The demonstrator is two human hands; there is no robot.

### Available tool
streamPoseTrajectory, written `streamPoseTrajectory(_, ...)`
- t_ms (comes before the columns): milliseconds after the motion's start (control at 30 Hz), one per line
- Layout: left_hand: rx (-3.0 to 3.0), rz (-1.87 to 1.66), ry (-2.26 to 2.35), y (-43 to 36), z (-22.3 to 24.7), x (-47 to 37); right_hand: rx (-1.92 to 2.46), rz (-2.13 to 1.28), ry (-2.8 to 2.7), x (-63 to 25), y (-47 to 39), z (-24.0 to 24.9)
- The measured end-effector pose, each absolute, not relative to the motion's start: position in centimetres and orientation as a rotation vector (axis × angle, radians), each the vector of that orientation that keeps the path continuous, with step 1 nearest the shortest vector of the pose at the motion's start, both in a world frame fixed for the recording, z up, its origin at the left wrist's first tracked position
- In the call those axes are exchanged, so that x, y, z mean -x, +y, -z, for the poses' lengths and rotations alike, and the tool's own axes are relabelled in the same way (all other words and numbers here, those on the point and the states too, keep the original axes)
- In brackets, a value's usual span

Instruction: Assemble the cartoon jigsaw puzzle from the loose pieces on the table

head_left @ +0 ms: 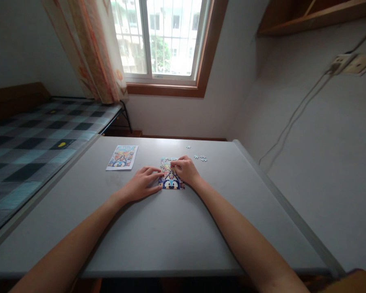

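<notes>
A colourful jigsaw puzzle (171, 184), mostly pieced together, lies flat on the table, with a blue cartoon face along its near edge. My left hand (143, 183) rests open at its left side, fingers spread and fingertips touching that edge. Over the upper right part of the puzzle is my right hand (186, 170), its thumb and fingers closed in a pinch against the surface. Whatever is between those fingertips is hidden. Beyond my right hand lie several loose puzzle pieces (203, 158), and a single puzzle piece (188, 147) sits farther back.
A printed picture card (122, 158) with a similar design lies left of the puzzle on the grey table (158, 236). A bed with a checked cover (49, 130) adjoins the table's left side. At the right, a white wall (329, 162) carries a hanging cable.
</notes>
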State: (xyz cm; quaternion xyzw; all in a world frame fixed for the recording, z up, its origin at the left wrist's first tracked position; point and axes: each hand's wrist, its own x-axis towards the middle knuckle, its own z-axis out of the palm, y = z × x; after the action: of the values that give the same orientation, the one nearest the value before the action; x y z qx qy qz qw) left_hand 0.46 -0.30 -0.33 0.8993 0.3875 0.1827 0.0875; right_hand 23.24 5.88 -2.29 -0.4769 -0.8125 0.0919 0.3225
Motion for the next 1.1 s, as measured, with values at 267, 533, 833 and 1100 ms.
streamPoseTrajectory(267,-2.674,-0.54,1.148,-0.2,0.3,-0.4,1.176,-0.239,-2.068,-23.4,5.9,2.5)
streamPoseTrajectory(533,-2.668,-0.521,1.151,-0.4,0.0,-0.5,1.327,-0.026,-1.71,-30.5,8.9,1.6)
streamPoseTrajectory(833,-2.671,-0.523,1.159,-0.2,0.3,-0.4,1.732,-0.27,-1.251,-36.1,10.0,3.2)
streamPoseTrajectory(1100,-2.663,-0.534,1.155,-0.3,0.2,-0.4,1.823,-0.27,-1.434,-35.6,9.6,3.2)
